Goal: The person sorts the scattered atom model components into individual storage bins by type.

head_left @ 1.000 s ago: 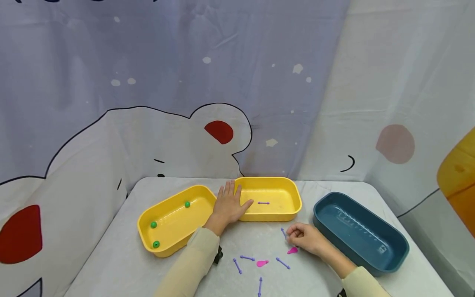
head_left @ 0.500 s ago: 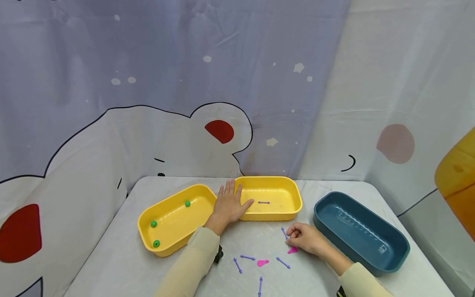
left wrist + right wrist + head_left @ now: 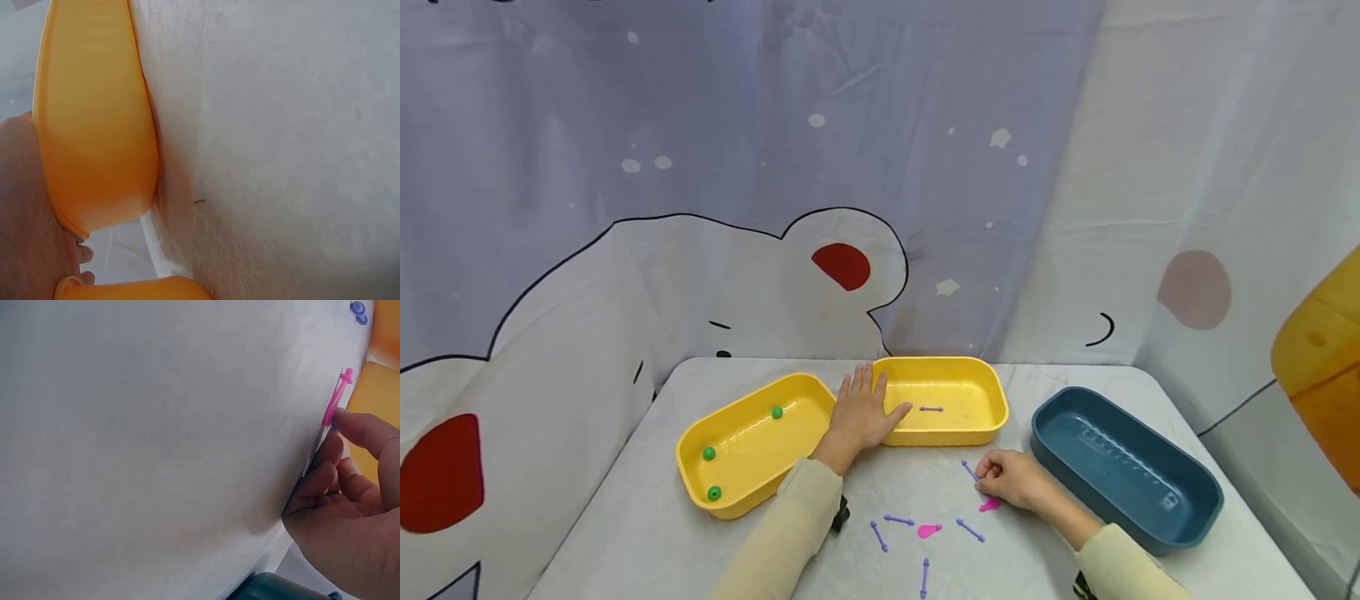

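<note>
My left hand (image 3: pixel 859 417) lies with straight, spread fingers over the left edge of the middle yellow tray (image 3: pixel 940 437). Inside that tray is one small purple stick (image 3: pixel 932 409) with knobbed ends. My right hand (image 3: pixel 1018 479) is low over the tabletop, thumb and forefinger pinching the near end of another purple stick (image 3: pixel 968 468); its held end is mostly hidden. Just below the fingertips lies a pink drop-shaped piece (image 3: pixel 990 505), close to the thumb (image 3: pixel 359 428) in the right wrist view. A second pink piece (image 3: pixel 928 531) lies nearer the front.
Several more purple sticks, such as this one (image 3: pixel 970 530), are scattered on the white table (image 3: pixel 1015 571). At left, an angled yellow tray (image 3: pixel 741 506) holds three green beads (image 3: pixel 714 493). A dark teal tray (image 3: pixel 1127 475) stands beside the right forearm. A printed curtain (image 3: pixel 850 125) hangs behind.
The purple stick at my right fingertips has tilted slightly, its far end shifting left. My left hand keeps its place on the tray.
</note>
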Action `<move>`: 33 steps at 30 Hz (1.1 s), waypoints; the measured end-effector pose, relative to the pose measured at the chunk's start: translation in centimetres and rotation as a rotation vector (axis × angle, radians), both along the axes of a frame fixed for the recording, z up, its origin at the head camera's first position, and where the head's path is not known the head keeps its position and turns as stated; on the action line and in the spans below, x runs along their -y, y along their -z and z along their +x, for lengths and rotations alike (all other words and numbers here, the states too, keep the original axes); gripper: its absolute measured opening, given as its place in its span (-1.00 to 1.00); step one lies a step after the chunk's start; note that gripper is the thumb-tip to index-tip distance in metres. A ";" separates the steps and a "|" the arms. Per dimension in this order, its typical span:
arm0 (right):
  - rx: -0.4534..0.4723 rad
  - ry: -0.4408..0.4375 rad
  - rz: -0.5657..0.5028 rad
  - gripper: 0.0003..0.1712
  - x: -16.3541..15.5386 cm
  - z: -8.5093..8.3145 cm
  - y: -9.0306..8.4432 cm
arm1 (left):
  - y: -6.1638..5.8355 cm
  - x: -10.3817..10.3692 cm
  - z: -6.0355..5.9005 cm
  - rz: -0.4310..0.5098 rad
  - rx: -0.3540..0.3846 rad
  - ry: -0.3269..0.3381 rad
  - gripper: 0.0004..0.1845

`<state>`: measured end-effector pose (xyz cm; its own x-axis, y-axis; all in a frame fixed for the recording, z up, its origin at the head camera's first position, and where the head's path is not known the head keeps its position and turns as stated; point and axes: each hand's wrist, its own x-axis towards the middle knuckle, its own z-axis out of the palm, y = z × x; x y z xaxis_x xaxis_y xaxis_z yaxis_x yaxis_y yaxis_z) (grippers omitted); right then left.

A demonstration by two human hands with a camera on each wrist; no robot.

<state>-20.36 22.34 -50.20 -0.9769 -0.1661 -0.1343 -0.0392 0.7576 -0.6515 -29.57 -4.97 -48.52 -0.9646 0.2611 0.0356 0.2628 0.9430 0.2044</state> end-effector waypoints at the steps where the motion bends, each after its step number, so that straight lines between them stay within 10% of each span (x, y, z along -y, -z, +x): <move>1: 0.005 0.000 0.006 -0.84 0.1 0.0 0.0 | 0.1 0.0 0.0 -0.002 0.004 -0.001 -0.04; 13: -0.029 -0.053 -0.019 -0.85 0.1 0.0 -0.6 | 0.7 0.3 0.2 -0.012 0.009 -0.006 -0.03; 33: -0.043 0.044 -0.250 -0.81 0.7 -2.5 -6.7 | -0.1 0.0 0.0 -0.017 0.001 0.004 -0.04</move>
